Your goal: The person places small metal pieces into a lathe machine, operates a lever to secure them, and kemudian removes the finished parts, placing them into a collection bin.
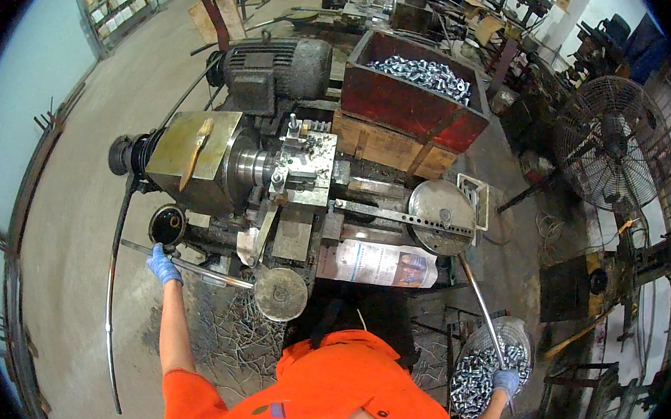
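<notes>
My left hand (164, 264), in a blue glove, is closed round a long metal bar (212, 275) that runs to a round, dirty metal disc (280, 293). Just beyond those fingers is a dark round cup (168, 226) with a wet-looking inside. Far to the right, my right hand (505, 382), also gloved in blue, grips a steel rod (480, 298). This rod slopes down from beneath a larger round plate (439, 210) on the machine. Under the right hand lies a mesh basket (516, 334) of shiny small metal parts (470, 382).
A lathe-like machine (306, 164) with a motor (271, 70) stands ahead; a brush (196, 155) lies on its cover. Behind it, a red bin (407, 105) holds many metal parts. A large fan (613, 141) stands right. Metal shavings (239, 332) litter the floor.
</notes>
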Tool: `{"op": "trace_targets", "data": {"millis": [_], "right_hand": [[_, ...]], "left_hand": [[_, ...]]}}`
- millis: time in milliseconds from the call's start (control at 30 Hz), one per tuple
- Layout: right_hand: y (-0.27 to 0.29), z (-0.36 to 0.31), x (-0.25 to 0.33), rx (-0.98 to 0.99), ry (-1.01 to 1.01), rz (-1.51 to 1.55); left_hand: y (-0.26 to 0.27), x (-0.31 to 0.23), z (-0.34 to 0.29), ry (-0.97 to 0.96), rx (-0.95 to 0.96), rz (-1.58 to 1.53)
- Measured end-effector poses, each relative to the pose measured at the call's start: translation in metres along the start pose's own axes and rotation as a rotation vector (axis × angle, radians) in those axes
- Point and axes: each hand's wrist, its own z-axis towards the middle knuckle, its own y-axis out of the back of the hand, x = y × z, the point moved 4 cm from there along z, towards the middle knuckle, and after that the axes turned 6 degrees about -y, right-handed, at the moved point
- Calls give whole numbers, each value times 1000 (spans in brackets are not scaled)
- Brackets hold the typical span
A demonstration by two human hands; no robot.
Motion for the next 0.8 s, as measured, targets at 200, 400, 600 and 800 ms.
{"op": "trace_targets", "data": {"millis": [200, 400, 600, 800], "right_hand": [[13, -20, 53, -70, 174, 161], [56, -38, 165, 3, 305, -31], [65, 67, 207, -342, 449, -160], [108, 107, 324, -260, 329, -186]], "left_hand": [[-3, 1, -1, -40, 3, 98], [11, 9, 12, 41, 21, 156], [10, 12, 7, 83, 54, 175], [10, 23, 5, 105, 108, 210]]}}
